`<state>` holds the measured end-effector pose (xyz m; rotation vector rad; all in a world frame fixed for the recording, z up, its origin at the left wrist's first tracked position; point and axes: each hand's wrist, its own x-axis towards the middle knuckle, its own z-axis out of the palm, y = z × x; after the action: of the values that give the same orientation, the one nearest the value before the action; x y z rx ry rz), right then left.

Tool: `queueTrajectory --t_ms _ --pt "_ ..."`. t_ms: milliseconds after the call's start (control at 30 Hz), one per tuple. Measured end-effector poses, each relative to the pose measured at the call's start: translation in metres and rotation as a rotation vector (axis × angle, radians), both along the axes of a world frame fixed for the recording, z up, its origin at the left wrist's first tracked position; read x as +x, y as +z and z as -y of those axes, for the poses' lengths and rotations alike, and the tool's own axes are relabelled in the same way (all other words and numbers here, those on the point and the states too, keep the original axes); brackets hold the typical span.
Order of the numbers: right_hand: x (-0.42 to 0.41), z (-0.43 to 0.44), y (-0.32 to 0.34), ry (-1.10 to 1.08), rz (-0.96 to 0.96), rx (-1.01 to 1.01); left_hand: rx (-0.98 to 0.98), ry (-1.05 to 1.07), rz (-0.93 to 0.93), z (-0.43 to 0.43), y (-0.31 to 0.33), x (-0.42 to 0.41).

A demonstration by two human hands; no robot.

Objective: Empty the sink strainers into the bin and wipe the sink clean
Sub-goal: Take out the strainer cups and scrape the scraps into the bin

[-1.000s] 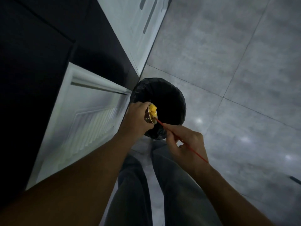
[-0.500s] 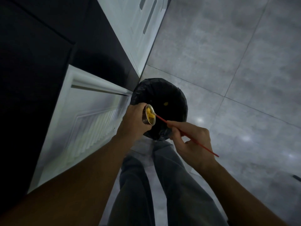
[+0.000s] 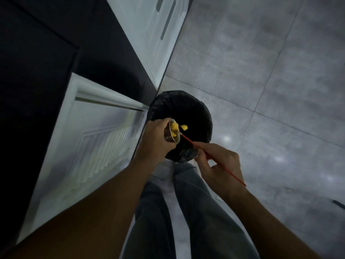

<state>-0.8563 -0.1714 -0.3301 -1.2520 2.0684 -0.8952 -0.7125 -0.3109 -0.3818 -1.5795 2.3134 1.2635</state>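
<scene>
Over the black-lined bin (image 3: pixel 203 111), the left hand (image 3: pixel 155 141) grips a tilted sink strainer (image 3: pixel 170 134); the right hand (image 3: pixel 219 166) pinches a thin red stick (image 3: pixel 187 139), tip at the strainer's rim. A yellow scrap (image 3: pixel 184 127) has just come out; more remains inside, so emptying is partway

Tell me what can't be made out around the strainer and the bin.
Head view only.
Contents of the bin: lost in its black liner and dim light.
Far side of the strainer: covered by the left hand.
Tip of the red stick: too small to tell.
Sink: outside the frame.
</scene>
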Motion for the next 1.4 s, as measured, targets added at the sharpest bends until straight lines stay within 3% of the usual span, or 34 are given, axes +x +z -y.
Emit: queueTrajectory --t_ms 267,500,733,900,1133,1400 --pt "0.007 0.006 -0.007 0.085 0.064 0.003 0.032 0.036 0.019 -0.007 0.002 0.000" --pt "-0.003 0.001 -0.003 -0.042 0.025 0.045 0.021 0.043 0.026 -0.007 0.005 0.008" --pt "0.006 0.002 0.008 0.040 0.215 0.108 0.056 0.024 0.020 -0.010 0.006 0.004" --pt "0.006 0.006 0.003 -0.035 0.227 0.163 0.092 -0.024 0.012 -0.009 0.008 0.007" --pt "-0.003 -0.002 0.008 -0.123 0.190 0.072 0.099 -0.013 0.034 -0.009 0.009 0.007" --pt "0.005 0.008 -0.002 0.015 0.254 0.064 0.159 -0.007 0.018 -0.010 0.008 0.002"
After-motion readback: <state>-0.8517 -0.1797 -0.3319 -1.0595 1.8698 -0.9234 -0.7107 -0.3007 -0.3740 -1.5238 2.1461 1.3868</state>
